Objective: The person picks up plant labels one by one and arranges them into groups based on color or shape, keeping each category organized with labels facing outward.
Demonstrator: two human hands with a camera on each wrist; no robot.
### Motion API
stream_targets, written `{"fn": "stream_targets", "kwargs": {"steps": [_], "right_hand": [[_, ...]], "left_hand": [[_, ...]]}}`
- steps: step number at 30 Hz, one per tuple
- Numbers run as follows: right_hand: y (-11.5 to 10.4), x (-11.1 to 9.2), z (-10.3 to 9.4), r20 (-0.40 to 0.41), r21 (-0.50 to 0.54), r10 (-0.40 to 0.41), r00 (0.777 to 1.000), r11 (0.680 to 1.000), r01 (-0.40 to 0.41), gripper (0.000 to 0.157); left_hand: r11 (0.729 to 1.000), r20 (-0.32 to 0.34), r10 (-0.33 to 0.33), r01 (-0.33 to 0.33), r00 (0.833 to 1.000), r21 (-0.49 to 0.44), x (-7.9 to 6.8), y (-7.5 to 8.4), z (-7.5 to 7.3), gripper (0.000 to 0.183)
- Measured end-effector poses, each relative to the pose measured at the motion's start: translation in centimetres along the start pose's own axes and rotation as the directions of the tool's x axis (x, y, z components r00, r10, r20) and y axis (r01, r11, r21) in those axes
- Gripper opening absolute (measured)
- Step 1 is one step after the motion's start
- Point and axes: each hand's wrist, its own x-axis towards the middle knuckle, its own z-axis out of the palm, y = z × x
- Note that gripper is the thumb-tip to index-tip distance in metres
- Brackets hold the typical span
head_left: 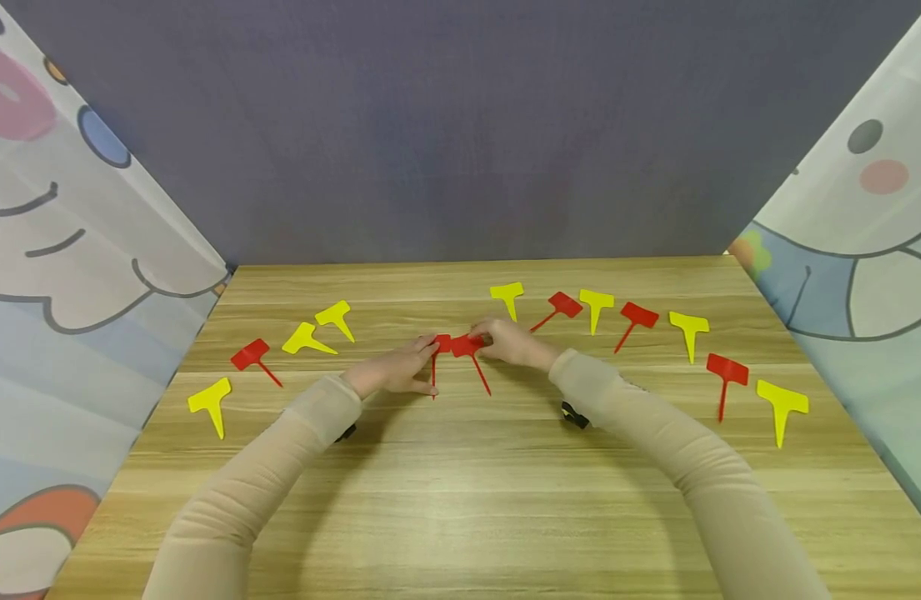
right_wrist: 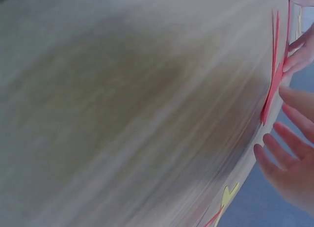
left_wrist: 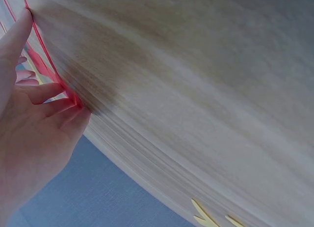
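Two red T-shaped plant labels lie side by side at mid-table in the head view. On the left one (head_left: pixel 444 342), my left hand (head_left: pixel 406 367) rests its fingertips at the head, and its thumb reaches the tip of the thin stem. The left wrist view shows that hand (left_wrist: pixel 44 109) spread along the red label (left_wrist: pixel 44 65). My right hand (head_left: pixel 511 342) touches the head of the other red label (head_left: pixel 466 346), whose stem slants toward the lower right. In the right wrist view its fingers (right_wrist: pixel 282 153) are spread and loosely bent beside the red labels.
Yellow labels (head_left: pixel 302 337) and a red label (head_left: pixel 252 355) lie to the left. A curved row of yellow (head_left: pixel 597 302) and red labels (head_left: pixel 638 315) runs to the right. A dark grey panel (head_left: pixel 460 133) rises behind the wooden table (head_left: pixel 460 500); printed curtains (head_left: pixel 850 200) flank it.
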Motion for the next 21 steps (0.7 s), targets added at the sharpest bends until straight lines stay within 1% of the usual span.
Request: {"fn": "stream_targets", "kwargs": {"steps": [3, 5, 6, 9, 12, 13, 21], "right_hand": [[0.1, 0.1, 0.2, 0.059, -0.031, -0.010, 0.998, 0.999, 0.012, 0.032], [0.2, 0.1, 0.2, 0.091, -0.049, 0.006, 0.996, 0.999, -0.002, 0.033], [0.9, 0.3, 0.7, 0.086, -0.061, -0.014, 0.996, 0.998, 0.020, 0.033], [0.9, 0.2, 0.8, 0.089, -0.101, -0.007, 0.996, 0.995, 0.016, 0.033], [0.7, 0.0, 0.9, 0.065, -0.106, -0.014, 0.998, 0.994, 0.021, 0.032], [-0.1, -0.3, 0.5, 0.069, -0.108, 0.009, 0.998, 0.994, -0.002, 0.031], [-0.6, -0.5, 0.8, 0.034, -0.170, 0.036, 0.999, 0.985, -0.030, 0.033]], "left_hand": [[1.000, 0.002, 0.003, -0.003, 1.000, 0.000, 0.0, 0.0, 0.0, 0.083], [1.000, 0.006, 0.002, -0.002, 1.000, -0.003, 0.0, 0.1, 0.0, 0.083], [1.000, 0.007, 0.001, -0.001, 1.000, -0.004, 0.0, 0.1, 0.0, 0.084], [1.000, 0.006, 0.000, 0.000, 1.000, -0.004, 0.0, 0.0, 0.0, 0.084], [1.000, 0.003, 0.002, -0.002, 1.000, -0.003, -0.1, 0.0, 0.0, 0.084], [1.000, 0.002, 0.002, -0.002, 1.000, -0.002, -0.1, 0.1, 0.0, 0.084], [1.000, 0.003, 0.001, -0.001, 1.000, -0.002, -0.1, 0.2, -0.1, 0.084]]}}
